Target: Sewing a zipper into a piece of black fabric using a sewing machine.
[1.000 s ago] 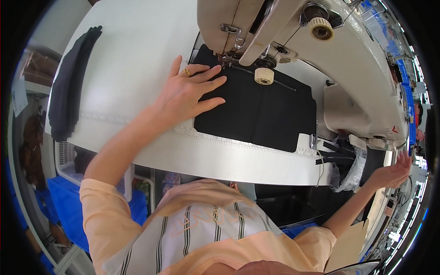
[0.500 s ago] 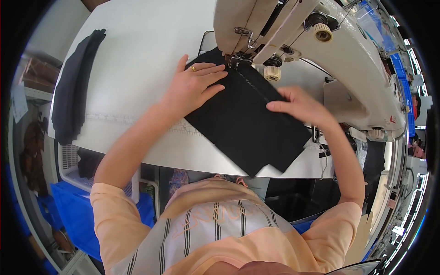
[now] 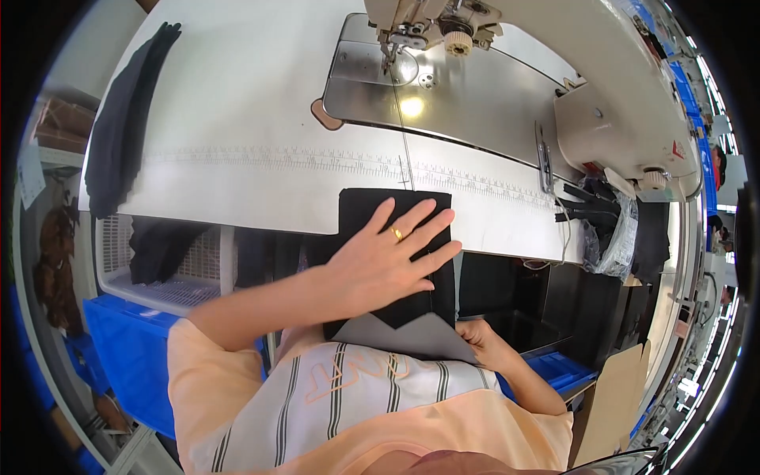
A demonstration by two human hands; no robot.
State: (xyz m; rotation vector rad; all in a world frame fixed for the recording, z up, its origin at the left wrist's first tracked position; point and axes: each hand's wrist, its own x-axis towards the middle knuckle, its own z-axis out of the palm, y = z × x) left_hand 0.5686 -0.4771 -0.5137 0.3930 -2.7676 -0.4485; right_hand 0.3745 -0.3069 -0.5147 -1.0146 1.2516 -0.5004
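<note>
A black fabric panel (image 3: 353, 207) lies over the front edge of the white table and hangs down towards my lap. Its lower end is notched, and a grey fabric layer (image 3: 427, 336) shows below it. My left hand (image 3: 380, 261), with a ring on one finger, rests flat on the panel with its fingers spread. At the lower right, my right hand (image 3: 483, 344) pinches the edge of the fabric, its fingertips partly hidden. Thread (image 3: 405, 142) stretches from the sewing machine's needle area (image 3: 388, 62) to the panel's top edge.
The sewing machine (image 3: 609, 134) stands at the back right on its metal plate (image 3: 475, 95). Thread snips (image 3: 544, 158) lie near black zippers and a plastic bag (image 3: 621, 237). A stack of black fabric (image 3: 131, 119) is at the far left, above a white basket (image 3: 166, 293) and blue bin (image 3: 127, 356).
The black panel has come out from under the machine's needle towards my body and turned. Both hands moved nearer; my left now lies flat on it, my right grips its lower edge.
</note>
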